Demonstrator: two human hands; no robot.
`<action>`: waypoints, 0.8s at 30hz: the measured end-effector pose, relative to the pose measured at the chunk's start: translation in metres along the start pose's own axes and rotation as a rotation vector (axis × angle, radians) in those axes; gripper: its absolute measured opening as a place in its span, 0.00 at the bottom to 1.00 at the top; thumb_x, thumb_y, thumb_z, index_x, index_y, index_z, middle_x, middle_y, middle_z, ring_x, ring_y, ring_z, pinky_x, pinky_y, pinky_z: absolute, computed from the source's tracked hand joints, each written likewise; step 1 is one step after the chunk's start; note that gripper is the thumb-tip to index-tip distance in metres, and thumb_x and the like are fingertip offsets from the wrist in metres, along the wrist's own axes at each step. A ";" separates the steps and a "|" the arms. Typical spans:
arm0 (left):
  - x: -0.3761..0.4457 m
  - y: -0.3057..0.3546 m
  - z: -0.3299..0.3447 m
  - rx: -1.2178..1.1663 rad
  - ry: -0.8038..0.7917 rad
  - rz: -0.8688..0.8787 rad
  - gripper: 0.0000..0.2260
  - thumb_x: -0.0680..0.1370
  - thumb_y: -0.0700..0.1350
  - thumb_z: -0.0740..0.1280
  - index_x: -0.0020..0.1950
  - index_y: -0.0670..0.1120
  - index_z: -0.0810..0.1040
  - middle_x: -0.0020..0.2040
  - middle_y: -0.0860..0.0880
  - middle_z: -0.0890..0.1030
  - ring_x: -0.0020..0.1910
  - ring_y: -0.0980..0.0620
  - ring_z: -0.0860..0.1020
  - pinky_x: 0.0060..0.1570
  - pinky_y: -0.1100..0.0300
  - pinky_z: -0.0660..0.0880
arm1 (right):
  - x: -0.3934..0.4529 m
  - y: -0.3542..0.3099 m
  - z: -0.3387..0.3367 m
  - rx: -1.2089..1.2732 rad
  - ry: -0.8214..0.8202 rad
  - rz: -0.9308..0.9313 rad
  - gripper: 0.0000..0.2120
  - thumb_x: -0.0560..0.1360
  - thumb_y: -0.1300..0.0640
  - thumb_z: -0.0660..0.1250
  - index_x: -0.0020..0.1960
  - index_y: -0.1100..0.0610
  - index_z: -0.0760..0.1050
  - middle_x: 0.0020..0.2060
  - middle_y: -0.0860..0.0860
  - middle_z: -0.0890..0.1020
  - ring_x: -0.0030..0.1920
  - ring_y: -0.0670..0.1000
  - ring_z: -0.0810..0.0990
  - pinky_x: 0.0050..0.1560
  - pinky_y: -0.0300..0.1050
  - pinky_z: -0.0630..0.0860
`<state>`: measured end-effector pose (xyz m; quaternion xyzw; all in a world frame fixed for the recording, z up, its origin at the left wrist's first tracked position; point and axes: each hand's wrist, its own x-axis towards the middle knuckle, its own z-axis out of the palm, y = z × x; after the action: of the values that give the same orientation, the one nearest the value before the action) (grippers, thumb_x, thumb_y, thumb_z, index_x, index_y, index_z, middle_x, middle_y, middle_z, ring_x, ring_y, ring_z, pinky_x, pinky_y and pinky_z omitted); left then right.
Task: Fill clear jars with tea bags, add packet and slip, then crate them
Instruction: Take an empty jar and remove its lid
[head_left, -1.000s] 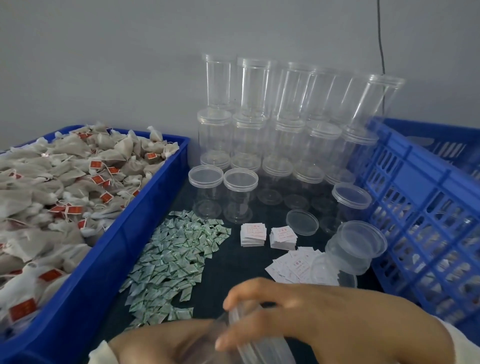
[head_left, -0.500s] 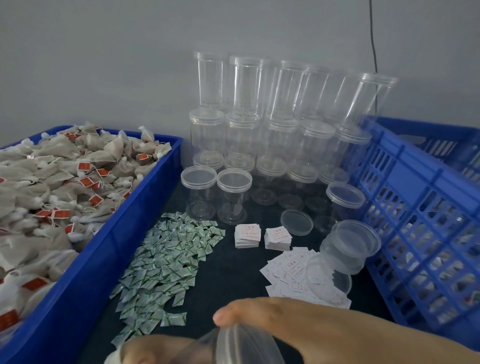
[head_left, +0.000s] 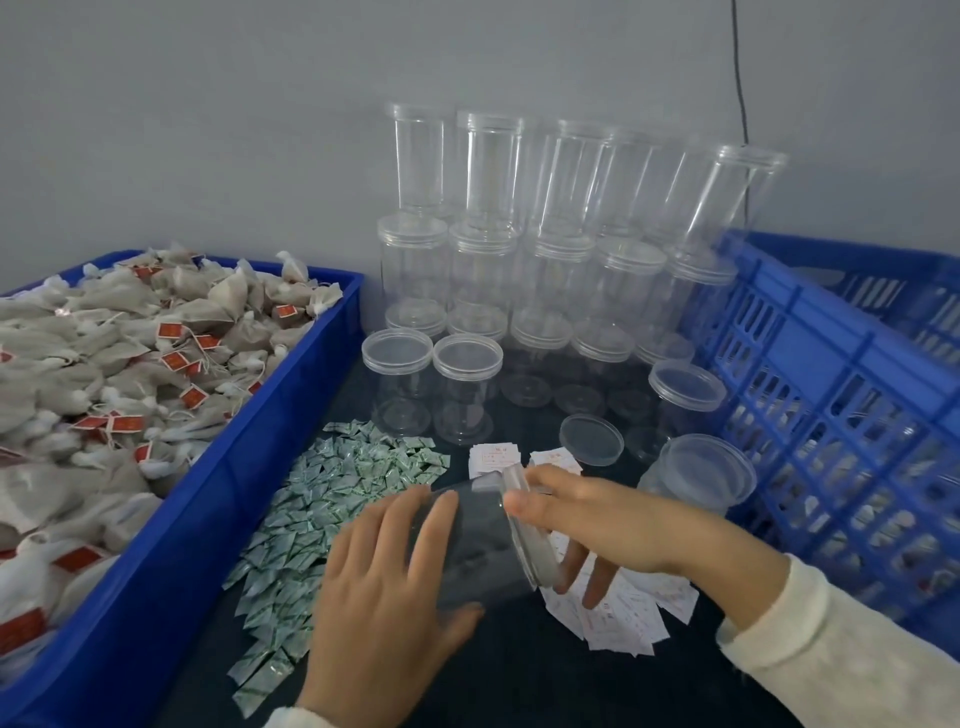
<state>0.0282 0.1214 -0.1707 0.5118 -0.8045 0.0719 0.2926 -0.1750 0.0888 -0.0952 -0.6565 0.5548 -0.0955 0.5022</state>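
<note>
My left hand (head_left: 382, 597) grips the body of an empty clear jar (head_left: 478, 545) that lies tilted on its side above the dark table. My right hand (head_left: 602, 525) curls round the jar's lid (head_left: 524, 530) at its right end. Tea bags (head_left: 119, 374) with red tags fill the blue tray (head_left: 218, 499) on the left. Small green packets (head_left: 322, 514) lie spread in front of the tray. White slips (head_left: 623, 618) lie partly hidden under my right hand, with two small stacks (head_left: 493, 457) behind.
Several empty lidded jars (head_left: 524, 270) are stacked against the grey wall. A loose lid (head_left: 591, 439) and a stack of lids (head_left: 698, 475) lie near the blue slatted crate (head_left: 841, 415) on the right, which holds some filled jars.
Both hands and the jar have risen into fuller view, from the bottom edge toward the middle. My view has shifted a little to the right.
</note>
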 end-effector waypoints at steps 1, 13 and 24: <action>0.000 0.000 0.003 0.011 0.041 0.001 0.43 0.51 0.52 0.81 0.62 0.45 0.69 0.56 0.43 0.80 0.52 0.41 0.80 0.49 0.47 0.77 | 0.002 0.001 0.002 0.023 0.020 -0.010 0.36 0.59 0.21 0.63 0.61 0.38 0.64 0.59 0.42 0.71 0.43 0.51 0.84 0.37 0.45 0.82; 0.019 -0.004 0.014 -0.371 -0.049 -0.029 0.41 0.55 0.55 0.81 0.66 0.46 0.73 0.59 0.59 0.73 0.57 0.61 0.70 0.59 0.69 0.65 | -0.011 0.002 -0.027 -0.656 0.094 -0.416 0.41 0.65 0.45 0.74 0.69 0.28 0.53 0.64 0.31 0.59 0.63 0.40 0.69 0.59 0.45 0.75; 0.022 -0.017 0.007 -1.146 -0.624 -0.095 0.36 0.62 0.55 0.80 0.67 0.54 0.70 0.60 0.48 0.80 0.59 0.48 0.79 0.60 0.42 0.74 | -0.026 -0.006 -0.041 -0.666 -0.142 -0.591 0.39 0.63 0.55 0.76 0.67 0.32 0.64 0.67 0.34 0.62 0.68 0.40 0.66 0.57 0.33 0.71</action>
<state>0.0334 0.0931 -0.1672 0.3067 -0.7390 -0.5332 0.2749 -0.2088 0.0869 -0.0597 -0.9174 0.3081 -0.0057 0.2519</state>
